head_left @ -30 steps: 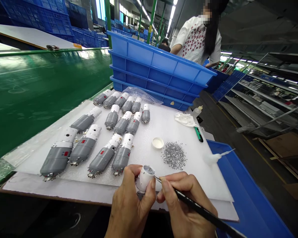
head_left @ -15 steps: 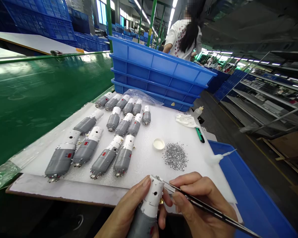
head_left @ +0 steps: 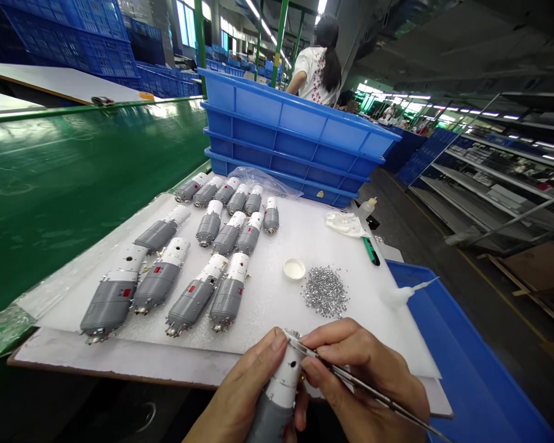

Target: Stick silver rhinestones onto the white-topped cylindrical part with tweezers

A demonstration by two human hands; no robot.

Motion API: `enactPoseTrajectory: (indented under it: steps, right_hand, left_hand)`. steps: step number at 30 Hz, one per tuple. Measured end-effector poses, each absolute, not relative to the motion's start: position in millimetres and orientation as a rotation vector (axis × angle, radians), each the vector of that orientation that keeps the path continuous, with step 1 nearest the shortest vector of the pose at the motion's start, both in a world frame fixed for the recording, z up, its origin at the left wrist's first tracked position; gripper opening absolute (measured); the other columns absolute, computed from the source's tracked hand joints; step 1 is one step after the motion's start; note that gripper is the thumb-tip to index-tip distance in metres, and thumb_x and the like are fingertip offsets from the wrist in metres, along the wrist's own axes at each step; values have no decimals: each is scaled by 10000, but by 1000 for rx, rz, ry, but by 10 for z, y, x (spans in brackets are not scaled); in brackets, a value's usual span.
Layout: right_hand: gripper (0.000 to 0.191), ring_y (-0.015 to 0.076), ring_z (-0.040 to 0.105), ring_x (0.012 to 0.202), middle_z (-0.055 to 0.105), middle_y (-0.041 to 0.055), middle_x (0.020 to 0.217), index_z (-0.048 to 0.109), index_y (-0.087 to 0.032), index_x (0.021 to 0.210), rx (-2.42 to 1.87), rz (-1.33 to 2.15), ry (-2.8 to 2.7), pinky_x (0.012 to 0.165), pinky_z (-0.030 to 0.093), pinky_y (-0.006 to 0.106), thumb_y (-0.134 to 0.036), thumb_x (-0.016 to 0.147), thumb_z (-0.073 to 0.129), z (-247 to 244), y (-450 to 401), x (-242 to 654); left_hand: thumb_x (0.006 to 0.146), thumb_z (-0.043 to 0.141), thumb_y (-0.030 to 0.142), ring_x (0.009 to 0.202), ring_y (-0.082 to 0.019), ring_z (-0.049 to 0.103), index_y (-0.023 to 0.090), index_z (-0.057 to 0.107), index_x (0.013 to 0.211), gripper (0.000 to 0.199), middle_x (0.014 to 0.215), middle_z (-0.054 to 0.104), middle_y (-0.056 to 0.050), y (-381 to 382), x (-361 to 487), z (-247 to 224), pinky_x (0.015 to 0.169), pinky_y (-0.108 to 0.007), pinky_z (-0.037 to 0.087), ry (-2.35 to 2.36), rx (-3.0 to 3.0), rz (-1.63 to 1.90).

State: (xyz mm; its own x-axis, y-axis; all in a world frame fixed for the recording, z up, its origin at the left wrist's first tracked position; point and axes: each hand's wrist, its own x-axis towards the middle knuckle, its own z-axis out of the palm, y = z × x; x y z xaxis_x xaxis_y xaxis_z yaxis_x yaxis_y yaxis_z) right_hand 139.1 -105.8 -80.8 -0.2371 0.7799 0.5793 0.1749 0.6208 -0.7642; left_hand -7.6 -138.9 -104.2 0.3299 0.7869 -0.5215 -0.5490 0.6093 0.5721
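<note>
At the bottom centre, my left hand (head_left: 247,391) is wrapped round a grey and white capsule model (head_left: 284,383), white end up. My right hand (head_left: 367,375) pinches metal tweezers (head_left: 369,389), whose tips touch the rim of the model's white top. Fingers of the right hand are close beside that end. Beyond the hands lie a pile of small silvery parts (head_left: 325,291) and a round white cap (head_left: 294,269). Several similar grey and white models (head_left: 191,298) rest in rows on the white foam sheet (head_left: 268,301) to the left.
Stacked blue bins (head_left: 295,132) stand behind the models. A green surface (head_left: 74,184) runs along the left. At the right are a green-handled tool (head_left: 371,251), a white-tipped bottle (head_left: 399,295) and a blue tray (head_left: 480,369). A person (head_left: 316,71) is beyond the bins.
The right hand and tweezers have shifted slightly left, closer over the model's top. The held model has moved slightly right. Behind the bins, the person has moved left.
</note>
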Motion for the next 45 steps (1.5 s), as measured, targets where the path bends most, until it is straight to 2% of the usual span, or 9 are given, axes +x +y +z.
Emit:
enactPoseTrajectory:
  steps: [5, 16, 20, 25, 31, 36, 38, 42, 45]
  right_hand:
    - [233, 138, 746, 727, 754, 16, 859, 649, -207, 917, -750, 604, -1803, 612, 620, 202, 10, 833, 662, -814, -1062, 1395]
    - [178, 115, 750, 731, 763, 21, 827, 639, -189, 876, -814, 452, -1825, 678, 612, 164, -14, 849, 655, -927, -1126, 1338]
    - [138, 132, 733, 710, 753, 14, 854, 630, -226, 898, -808, 677, -1676, 619, 606, 205, -102, 877, 687, -959, -1051, 1435]
    - [152, 83, 581, 541, 708, 15, 808, 629, -206, 782, -1136, 836, -1474, 477, 500, 188, -265, 897, 709, -1099, -720, 1662]
    - [182, 126, 594, 628, 691, 32, 787, 657, -180, 790, -1260, 865, -1585, 551, 499, 240, -326, 884, 710, -1306, -456, 1638]
    - [209, 137, 584, 597, 653, 14, 716, 639, -179, 784, -1336, 842, -1616, 536, 483, 253, -349, 892, 692, -1335, -413, 1557]
    - [210, 136, 586, 586, 641, 7, 698, 637, -178, 776, -1344, 818, -1625, 545, 492, 255, -345, 893, 690, -1338, -394, 1546]
    - [197, 132, 586, 561, 646, 8, 690, 641, -178, 767, -1296, 776, -1642, 520, 499, 248, -320, 894, 691, -1309, -399, 1537]
    - [176, 119, 591, 546, 699, 32, 758, 628, -183, 760, -1189, 747, -1650, 501, 511, 239, -278, 898, 685, -1236, -512, 1531]
  left_hand:
    - [896, 554, 649, 442, -90, 548, 178, 594, 837, 477, 624, 648, -19, -1369, -99, -994, 427, -155, 356, 878, 368, 835]
    - [822, 644, 670, 397, -85, 487, 205, 555, 800, 473, 545, 626, 14, -1397, -20, -1022, 436, -179, 335, 1021, 309, 941]
    - [816, 659, 658, 373, -83, 485, 199, 558, 769, 472, 524, 607, 22, -1362, -34, -1090, 405, -171, 348, 1028, 368, 981]
    - [853, 541, 727, 386, -86, 543, 170, 632, 890, 566, 610, 656, -12, -1311, -114, -1141, 402, -160, 328, 960, 468, 973]
    - [802, 640, 718, 350, -75, 537, 175, 614, 870, 548, 569, 648, 11, -1249, -129, -1217, 370, -141, 370, 868, 442, 972]
    - [740, 670, 761, 292, -113, 551, 181, 614, 869, 597, 532, 672, 3, -1181, -143, -1354, 327, -163, 330, 745, 394, 958]
    - [717, 719, 733, 307, -103, 560, 176, 618, 877, 588, 547, 671, 15, -1180, -148, -1350, 338, -157, 345, 771, 426, 978]
    - [688, 852, 560, 378, -69, 546, 171, 594, 907, 515, 636, 670, 37, -1206, -143, -1249, 372, -151, 416, 928, 457, 1054]
    - [700, 854, 519, 393, -76, 526, 177, 563, 990, 534, 650, 665, 38, -1216, -117, -1198, 373, -167, 425, 939, 389, 1094]
